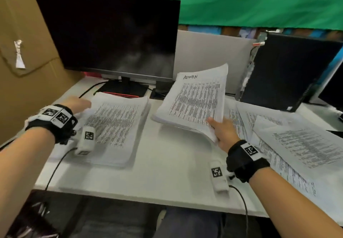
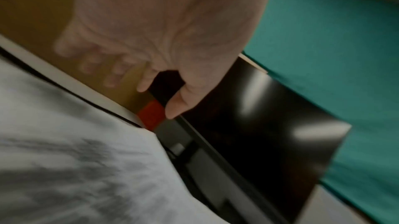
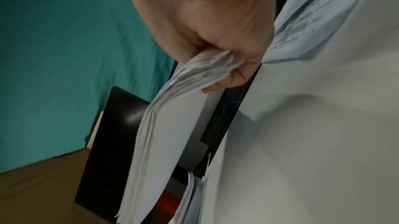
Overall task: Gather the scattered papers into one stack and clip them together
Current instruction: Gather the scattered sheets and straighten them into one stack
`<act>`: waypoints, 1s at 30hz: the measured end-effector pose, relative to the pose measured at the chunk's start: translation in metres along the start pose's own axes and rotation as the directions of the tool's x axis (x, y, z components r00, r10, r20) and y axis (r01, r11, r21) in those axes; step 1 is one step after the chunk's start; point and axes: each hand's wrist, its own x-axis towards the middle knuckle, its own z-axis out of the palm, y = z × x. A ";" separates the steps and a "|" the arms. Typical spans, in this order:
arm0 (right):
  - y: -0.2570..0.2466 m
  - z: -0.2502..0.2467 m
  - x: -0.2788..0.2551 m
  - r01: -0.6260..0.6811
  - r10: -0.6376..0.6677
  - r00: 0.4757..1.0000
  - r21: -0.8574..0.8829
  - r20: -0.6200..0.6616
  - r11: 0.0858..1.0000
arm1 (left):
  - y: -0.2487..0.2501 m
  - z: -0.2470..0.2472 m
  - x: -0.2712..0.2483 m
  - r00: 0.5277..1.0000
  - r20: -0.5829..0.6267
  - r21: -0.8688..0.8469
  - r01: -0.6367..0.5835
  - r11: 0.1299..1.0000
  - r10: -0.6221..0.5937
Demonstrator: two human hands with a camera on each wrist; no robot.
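My right hand [image 1: 221,132] pinches the near right corner of a thick bundle of printed sheets [image 1: 194,100], headed "ADMIN", and holds it tilted above the desk; the right wrist view shows the thumb and fingers [image 3: 224,81] clamped on the bundle's edge [image 3: 164,125]. A second stack of printed papers [image 1: 118,124] lies flat on the left of the desk. My left hand [image 1: 78,104] hovers at that stack's far left corner, fingers spread and loosely bent, holding nothing [image 2: 138,67]. More loose sheets [image 1: 297,145] lie spread on the right. No clip shows in any view.
A dark monitor [image 1: 111,33] stands at the back left on a stand with a red strip [image 1: 120,94]. A black computer case [image 1: 282,71] stands at the back right. Cardboard [image 1: 22,52] walls the left side. White desk surface [image 1: 167,163] lies between the piles.
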 end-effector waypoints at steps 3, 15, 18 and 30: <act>-0.002 0.010 -0.002 -0.049 0.046 0.998 0.067 0.050 0.997 | -0.027 -0.002 0.000 0.994 0.098 0.147 0.026 0.989 -0.041; 0.019 0.050 -0.026 -0.191 0.130 0.965 0.270 0.230 0.944 | 0.009 0.093 -0.044 0.987 0.160 0.029 -0.038 0.999 0.033; 0.025 0.046 -0.032 -0.186 0.124 0.963 0.257 0.240 0.948 | 0.026 0.119 -0.051 0.977 0.188 -0.144 -0.070 0.987 0.096; 0.037 0.016 -0.035 -0.184 0.239 0.887 -0.172 0.394 0.968 | 0.040 0.103 -0.054 0.870 0.453 -0.392 -0.001 0.920 0.195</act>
